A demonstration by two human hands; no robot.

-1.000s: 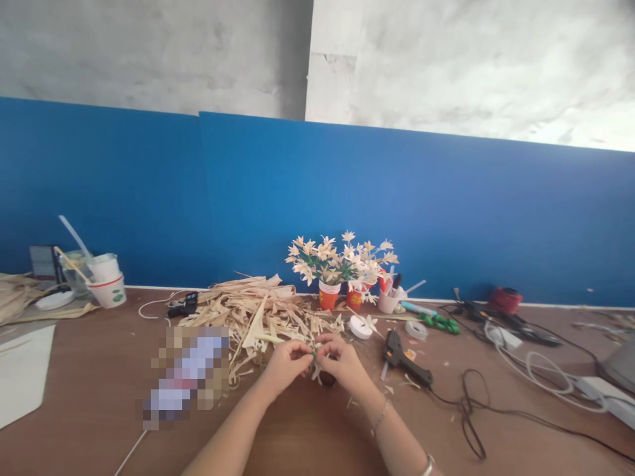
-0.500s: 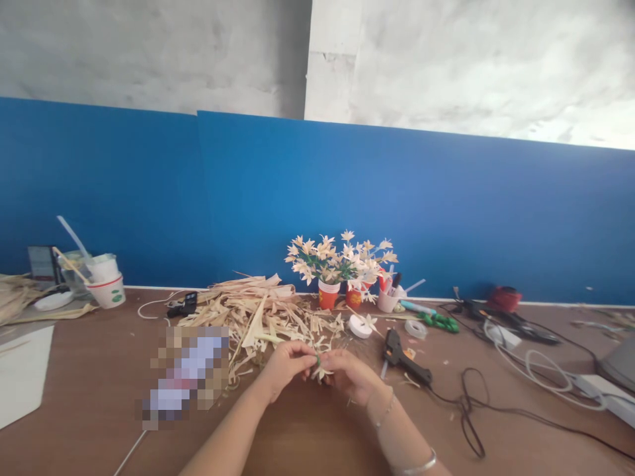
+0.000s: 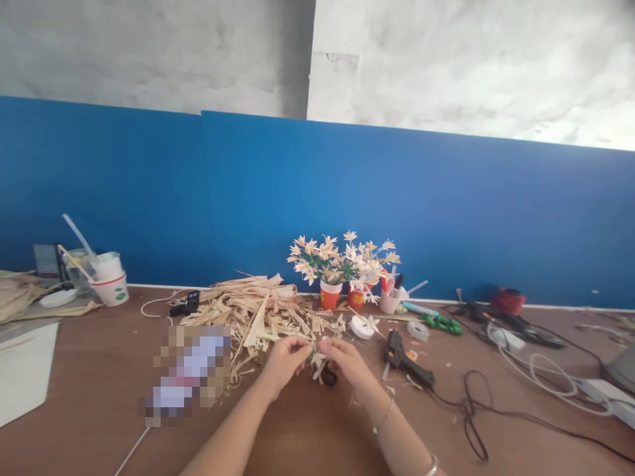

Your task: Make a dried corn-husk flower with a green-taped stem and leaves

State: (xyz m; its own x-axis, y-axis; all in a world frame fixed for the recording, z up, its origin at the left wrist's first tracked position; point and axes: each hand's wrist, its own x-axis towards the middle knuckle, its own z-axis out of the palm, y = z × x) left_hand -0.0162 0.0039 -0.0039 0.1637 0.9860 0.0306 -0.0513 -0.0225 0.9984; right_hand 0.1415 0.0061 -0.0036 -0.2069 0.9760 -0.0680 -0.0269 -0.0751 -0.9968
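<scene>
Left fingers (image 3: 299, 348) pinch a flower (image 3: 318, 362), lower centre.
It shows between them and the right fingers (image 3: 335, 348), nearly closed, hold unclear.

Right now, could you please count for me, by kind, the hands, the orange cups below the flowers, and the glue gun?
Hands: 2 (left hand, right hand)
Orange cups, any nested stack counted once: 2 (left orange cup, right orange cup)
Glue gun: 1
Total: 5
</scene>
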